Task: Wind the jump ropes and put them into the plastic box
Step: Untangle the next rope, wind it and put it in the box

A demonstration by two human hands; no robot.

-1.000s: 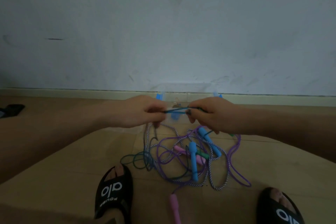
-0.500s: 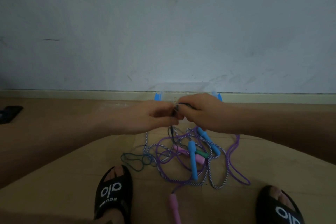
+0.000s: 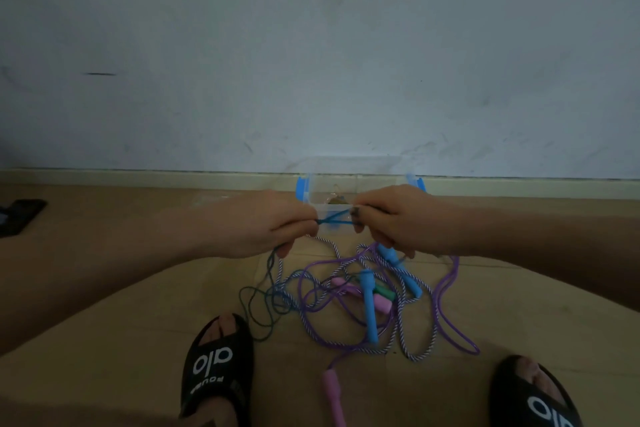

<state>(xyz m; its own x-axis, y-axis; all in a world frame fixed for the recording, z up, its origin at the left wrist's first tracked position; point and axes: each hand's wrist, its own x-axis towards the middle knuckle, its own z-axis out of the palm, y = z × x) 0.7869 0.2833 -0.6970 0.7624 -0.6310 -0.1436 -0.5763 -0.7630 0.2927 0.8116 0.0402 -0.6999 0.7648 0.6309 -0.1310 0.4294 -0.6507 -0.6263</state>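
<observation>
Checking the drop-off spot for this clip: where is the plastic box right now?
In the head view the clear plastic box with blue latches sits on the floor against the wall's baseboard, centre frame, just beyond both hands and the tangled jump ropes.

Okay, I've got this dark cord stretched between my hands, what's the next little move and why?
Probably lay another loop of the dark teal cord onto the left hand. Both hands, the right hand too, pinch a short taut span, while the rest trails down into the tangled pile on the floor, so much remains unwound before the plastic box.
</observation>
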